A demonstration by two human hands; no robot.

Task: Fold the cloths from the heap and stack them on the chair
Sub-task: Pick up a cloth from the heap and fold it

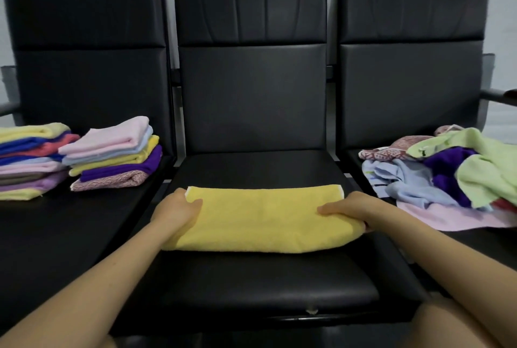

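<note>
You are holding a yellow towel (257, 219) by its 2 short ends on the middle seat (263, 286), and it is lying flat across the seat's width, nearer to the back edge than to the front edge. It is already folded into a long band, so it seems you are working on the next fold. Your left hand (176, 212) is gripping the left end, with the thumb lying on top of the fabric and the other fingers hidden under it. Your right hand (348, 209) is gripping the right end in the same way, thumb on top. Holding both ends is keeping the layers lined up, probably so that you can bring one end over the other.

The heap of unfolded cloths (447, 177) is lying on the right seat (461, 247), spreading toward its right edge, with a green cloth (486, 168) on top. On the left seat (70, 224), near its back edge, 2 stacks are standing side by side: the left stack (30, 161) at the left edge and the right stack (114, 154) close to the right edge, with a pink towel (112, 136) on top. In my judgement, the yellow towel should go there once folded, and many cloths are remaining.
</note>
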